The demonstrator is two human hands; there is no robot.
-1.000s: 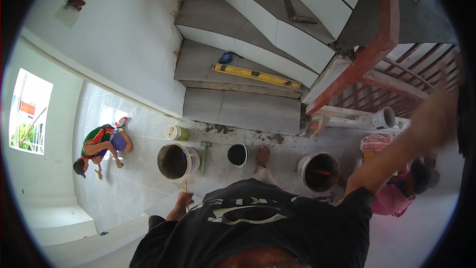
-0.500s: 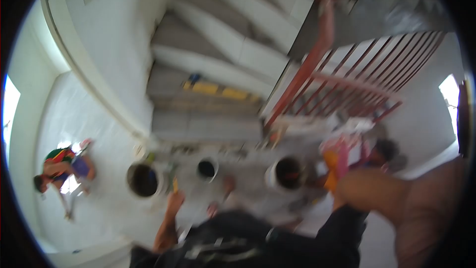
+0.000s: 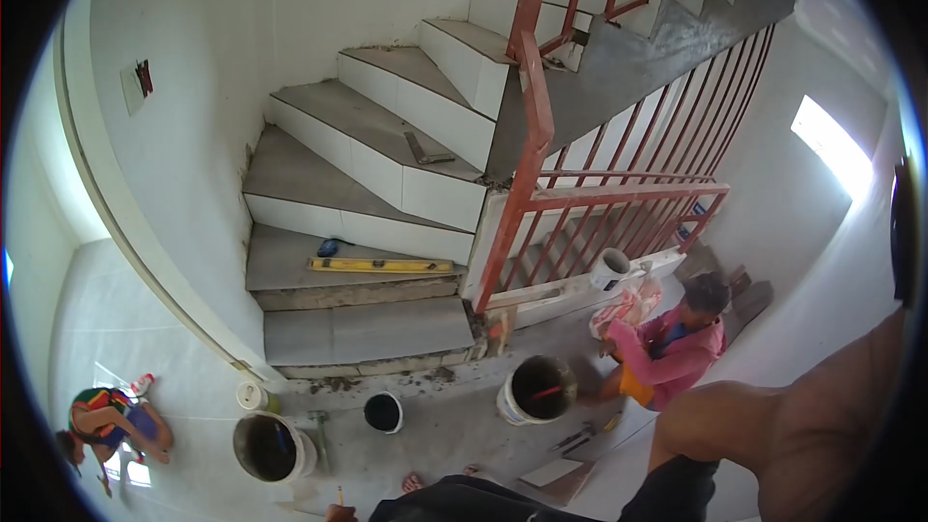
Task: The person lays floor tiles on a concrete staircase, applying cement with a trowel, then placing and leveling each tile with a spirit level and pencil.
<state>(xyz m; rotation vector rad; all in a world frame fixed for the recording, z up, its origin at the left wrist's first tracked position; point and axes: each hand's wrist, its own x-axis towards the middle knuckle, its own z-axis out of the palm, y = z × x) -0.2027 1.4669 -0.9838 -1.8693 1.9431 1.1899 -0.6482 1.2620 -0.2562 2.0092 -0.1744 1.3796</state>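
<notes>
At the bottom edge, my left hand [image 3: 340,513] is closed on a thin yellow pencil [image 3: 340,496], its point upward; most of the hand is cut off by the frame. My right arm [image 3: 764,425] is bent and raised along the right side, and its hand lies outside the view. In front of me, a yellow spirit level [image 3: 382,265] lies on a low stair tread, with a small blue object [image 3: 332,247] beside it. A metal square [image 3: 425,150] rests higher up the stairs. Near my left hand stand a large bucket [image 3: 305,456] and a hammer-like tool [image 3: 322,440].
A small bucket [image 3: 384,427] and another large bucket [image 3: 509,406] stand below the stairs. A red railing [image 3: 527,184] borders the steps. One person [image 3: 677,343] in pink crouches at right by a plastic bag [image 3: 619,314]; another person [image 3: 111,420] crouches at far left.
The view has shifted and sharpened, showing more stairs above. My left hand has dropped to the bottom edge with the pencil still in it. My right arm stays raised.
</notes>
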